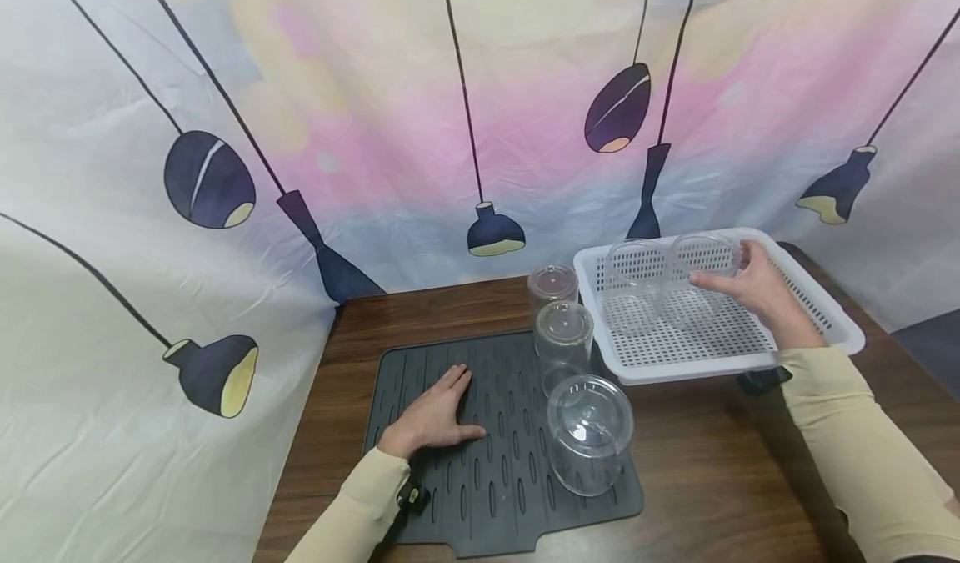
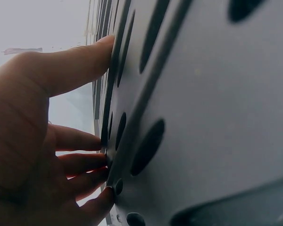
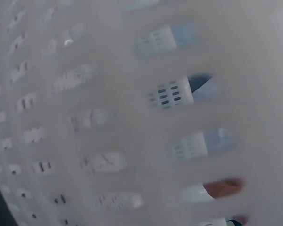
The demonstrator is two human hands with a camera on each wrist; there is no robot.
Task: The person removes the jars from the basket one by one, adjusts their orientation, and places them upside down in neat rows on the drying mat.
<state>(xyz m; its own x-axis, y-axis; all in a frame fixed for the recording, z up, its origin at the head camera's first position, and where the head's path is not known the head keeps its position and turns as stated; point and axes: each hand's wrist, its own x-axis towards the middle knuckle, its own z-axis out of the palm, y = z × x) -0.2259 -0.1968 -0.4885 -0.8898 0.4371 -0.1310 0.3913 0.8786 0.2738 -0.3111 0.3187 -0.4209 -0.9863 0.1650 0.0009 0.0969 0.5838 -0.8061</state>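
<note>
My left hand [image 1: 437, 413] rests spread on the dark grey ridged drying mat [image 1: 480, 496], thumb pointing right. In the left wrist view its fingertips touch the mat's slotted surface. Over at the right, my right hand [image 1: 753, 284] reaches into the white perforated basket [image 1: 675, 373] and grips a clear jar [image 1: 701, 275] between thumb and fingers. A second clear jar [image 1: 633, 284] stands in the basket to its left. The basket's slotted wall [image 3: 132, 117] fills the right wrist view and hides most of that hand.
Three clear jars stand in a row along the mat's right side: a front jar [image 1: 590, 434], a middle jar [image 1: 564, 338] and a back jar [image 1: 552, 284]. A brown wooden table [image 1: 705, 463] bears everything. Behind it hangs a cloth [image 1: 405, 129] printed with lamps.
</note>
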